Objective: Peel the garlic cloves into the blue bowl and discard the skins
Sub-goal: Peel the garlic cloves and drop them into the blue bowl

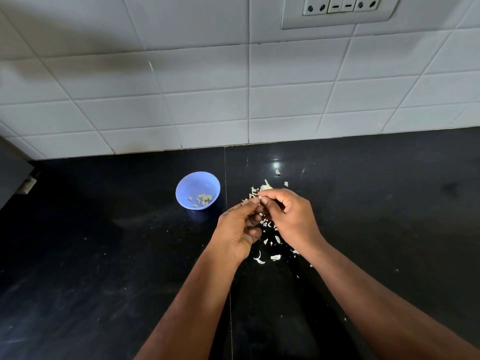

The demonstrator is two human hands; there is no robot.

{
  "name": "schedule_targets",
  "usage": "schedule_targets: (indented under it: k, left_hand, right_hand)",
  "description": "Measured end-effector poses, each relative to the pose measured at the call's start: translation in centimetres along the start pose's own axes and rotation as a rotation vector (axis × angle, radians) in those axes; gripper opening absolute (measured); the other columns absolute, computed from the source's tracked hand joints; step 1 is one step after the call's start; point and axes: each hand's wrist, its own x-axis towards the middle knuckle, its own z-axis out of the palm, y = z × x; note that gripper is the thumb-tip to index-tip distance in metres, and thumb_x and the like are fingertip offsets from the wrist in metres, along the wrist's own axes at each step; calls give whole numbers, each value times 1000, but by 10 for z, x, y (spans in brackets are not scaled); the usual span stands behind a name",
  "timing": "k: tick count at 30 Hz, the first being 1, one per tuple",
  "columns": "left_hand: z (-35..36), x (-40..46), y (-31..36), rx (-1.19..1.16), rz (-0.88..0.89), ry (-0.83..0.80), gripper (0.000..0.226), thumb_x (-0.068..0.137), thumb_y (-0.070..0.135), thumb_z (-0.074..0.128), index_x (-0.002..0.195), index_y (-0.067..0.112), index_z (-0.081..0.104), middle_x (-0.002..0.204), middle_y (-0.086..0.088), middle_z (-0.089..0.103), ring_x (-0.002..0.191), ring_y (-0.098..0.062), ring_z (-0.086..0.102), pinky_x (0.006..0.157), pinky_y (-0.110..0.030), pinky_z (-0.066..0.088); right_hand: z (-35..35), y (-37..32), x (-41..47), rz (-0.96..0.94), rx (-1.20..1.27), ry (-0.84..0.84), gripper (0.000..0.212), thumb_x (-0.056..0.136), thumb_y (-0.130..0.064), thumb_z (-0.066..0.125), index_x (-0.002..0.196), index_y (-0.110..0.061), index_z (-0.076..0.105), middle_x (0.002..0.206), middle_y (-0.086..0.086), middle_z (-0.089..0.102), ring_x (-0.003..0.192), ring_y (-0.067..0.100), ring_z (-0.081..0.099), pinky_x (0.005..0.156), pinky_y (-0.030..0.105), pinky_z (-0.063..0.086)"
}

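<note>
Both hands pinching a garlic clove over the black counter, right of the blue bowl

The left hand [240, 227] and right hand [291, 216] are meeting fingertip to fingertip, each pinching the same small garlic clove [259, 197], which is mostly hidden between them; the remaining fingers of both hands are lying curled. The garlic bulb [266, 187] is sitting on the counter [104, 255] just behind the fingertips. The skins [267, 245] are lying scattered on the counter beneath and around the hands, with a few more flakes farther back toward the tiled wall [181, 100]. The blue bowl [198, 189] is standing upright to the left of the hands, apart from them, holding several peeled cloves [204, 199] at its bottom. A switch plate [340, 10] is showing on the wall at upper right
</note>
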Motion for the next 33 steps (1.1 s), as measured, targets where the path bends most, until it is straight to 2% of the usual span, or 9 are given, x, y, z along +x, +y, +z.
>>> schedule_targets:
  k: [6, 10, 14, 17, 20, 24, 26, 29, 33]
  left_hand:
    - [3, -3, -2, 115, 80, 50, 13, 98, 10, 71, 86, 12, 75, 74, -2, 68, 59, -9, 57, 44, -20, 32]
    - [5, -4, -4, 252, 152, 73, 21, 102, 11, 63, 83, 13, 71, 72, 0, 63, 61, -9, 55, 44, -23, 34]
    - [9, -9, -5, 351, 179, 82, 25, 106, 14, 56, 84, 13, 67, 64, 3, 58, 51, -5, 53, 46, -24, 35]
    - [13, -11, -7, 386, 196, 95, 25, 107, 14, 53, 85, 14, 66, 59, 5, 56, 49, -4, 52, 45, -24, 36]
    - [12, -12, -8, 404, 196, 94, 22, 106, 14, 54, 87, 12, 65, 62, 2, 57, 52, -8, 51, 45, -24, 36]
    - [7, -14, -9, 393, 161, 93, 21, 103, 11, 53, 84, 13, 63, 63, 2, 60, 55, -9, 53, 46, -25, 37]
    - [3, -14, -10, 380, 162, 119, 22, 101, 10, 50, 81, 13, 57, 60, 3, 56, 55, -12, 52, 45, -27, 37]
    - [-6, -14, -8, 392, 172, 131, 15, 94, 9, 47, 80, 11, 53, 62, 1, 49, 57, -16, 52, 45, -27, 34]
    - [-17, -14, -1, 715, 206, 127, 24, 96, 19, 45, 72, 14, 50, 62, -2, 47, 54, -16, 46, 47, -28, 33]
  right_hand:
    - [0, 6, -4, -146, -171, 2, 21, 97, -9, 71, 116, -15, 78, 100, -6, 74, 91, 6, 71, 81, 27, 59]
    - [1, 7, -7, -120, -164, -19, 22, 98, -8, 69, 117, -15, 77, 104, -5, 74, 93, 7, 71, 82, 28, 59]
    - [4, 6, -11, 126, 23, -44, 22, 100, -10, 65, 112, -23, 79, 103, -10, 76, 95, 7, 73, 84, 28, 60]
    - [8, 1, -13, 356, 276, -56, 19, 103, -15, 64, 106, -25, 79, 94, -3, 79, 84, 9, 74, 70, 29, 58]
    - [11, -3, -17, 500, 473, -13, 17, 104, -16, 63, 106, -18, 80, 88, 6, 78, 74, 12, 68, 61, 26, 52]
    - [12, -5, -14, 699, 778, 73, 16, 102, -16, 65, 108, -9, 78, 85, 5, 76, 68, 11, 68, 60, 24, 56]
    - [10, -4, -11, 737, 873, 99, 15, 101, -16, 66, 109, -8, 76, 91, 4, 77, 68, 9, 69, 58, 22, 56]
    - [7, 0, -10, 726, 840, 94, 15, 103, -16, 64, 110, -8, 75, 90, 3, 77, 68, 8, 69, 58, 22, 57]
    - [8, 3, -11, 681, 741, 45, 19, 106, -9, 57, 110, -10, 76, 84, 3, 72, 69, 10, 67, 63, 24, 59]
